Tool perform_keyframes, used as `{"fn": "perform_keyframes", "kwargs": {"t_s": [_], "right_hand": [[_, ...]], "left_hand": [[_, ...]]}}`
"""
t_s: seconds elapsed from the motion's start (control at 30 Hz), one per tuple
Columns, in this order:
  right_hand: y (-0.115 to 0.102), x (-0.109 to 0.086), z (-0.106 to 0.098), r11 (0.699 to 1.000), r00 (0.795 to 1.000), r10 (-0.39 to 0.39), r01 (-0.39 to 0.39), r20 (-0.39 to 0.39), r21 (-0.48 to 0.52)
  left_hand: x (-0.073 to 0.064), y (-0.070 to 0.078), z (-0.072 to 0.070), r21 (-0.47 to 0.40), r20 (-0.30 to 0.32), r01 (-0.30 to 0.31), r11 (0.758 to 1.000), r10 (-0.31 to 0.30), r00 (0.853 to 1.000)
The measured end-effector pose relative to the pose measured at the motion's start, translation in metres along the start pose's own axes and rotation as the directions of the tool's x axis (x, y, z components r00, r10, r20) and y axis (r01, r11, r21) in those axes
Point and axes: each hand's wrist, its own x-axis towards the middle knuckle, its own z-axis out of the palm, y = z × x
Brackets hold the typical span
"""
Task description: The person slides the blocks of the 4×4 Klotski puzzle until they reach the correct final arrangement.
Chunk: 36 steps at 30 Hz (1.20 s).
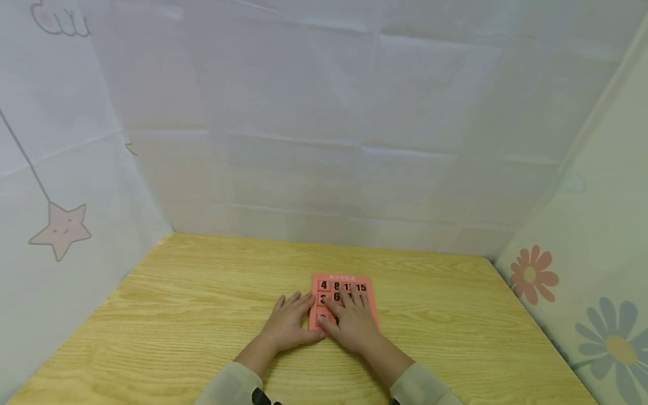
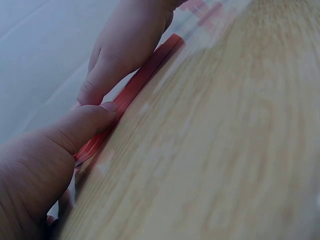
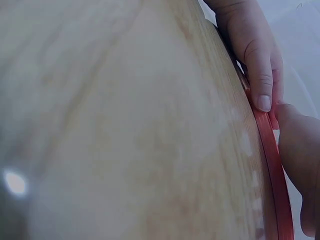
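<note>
A pink number sliding puzzle point(image 1: 342, 277) lies flat on the wooden table, with black numbers such as 4, 8 and 15 on its tiles. My left hand point(image 1: 289, 325) holds it by the near left corner, fingers along the left side. In the left wrist view, the left thumb point(image 2: 102, 116) presses against the puzzle's near edge point(image 2: 140, 82). My right hand point(image 1: 356, 325) lies over the tiles with its fingers spread, the thumb on a lower-left tile. It hides much of the middle and right of the number grid.
The wooden table point(image 1: 202, 315) stretches around the puzzle on all sides. White cloth point(image 1: 283, 169) hangs behind it, with a star-printed sheet point(image 1: 61, 230) on the left and a flower-printed sheet point(image 1: 597, 242) on the right.
</note>
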Motion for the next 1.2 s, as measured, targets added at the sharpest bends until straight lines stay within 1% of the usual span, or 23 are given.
{"fn": "perform_keyframes", "kwargs": {"t_s": [0.23, 0.47, 0.57, 0.73, 0.83, 1.0, 1.2], "right_hand": [[0.001, 0.005, 0.0, 1.0, 1.0, 0.018, -0.018, 0.0, -0.003], [0.001, 0.009, 0.0, 0.999, 1.0, 0.021, -0.021, -0.008, -0.042], [0.0, 0.009, -0.001, 0.999, 1.0, 0.023, -0.023, -0.006, -0.041], [-0.001, 0.004, -0.003, 1.0, 1.0, 0.023, -0.023, -0.003, 0.007], [-0.001, 0.001, -0.003, 1.0, 1.0, 0.003, -0.003, -0.029, 0.027], [-0.001, -0.007, -0.004, 0.999, 0.997, -0.04, 0.042, -0.07, 0.029], [0.0, -0.022, -0.004, 0.996, 0.995, -0.08, 0.081, -0.056, 0.022]], "left_hand": [[-0.001, 0.0, 0.0, 0.012, 0.013, -0.01, 1.0, 0.01, 1.0], [0.0, 0.0, 0.0, 0.019, 0.019, -0.007, 1.0, 0.006, 1.0], [0.0, -0.001, 0.001, 0.019, 0.019, -0.009, 1.0, 0.009, 1.0], [-0.001, -0.001, 0.001, 0.008, 0.027, -0.01, 1.0, 0.009, 1.0], [-0.001, -0.001, 0.001, 0.008, 0.024, -0.01, 1.0, 0.009, 1.0], [0.0, -0.001, 0.001, 0.019, 0.005, -0.007, 1.0, 0.007, 1.0], [-0.001, 0.0, 0.0, 0.025, 0.006, -0.006, 1.0, 0.006, 1.0]]}}
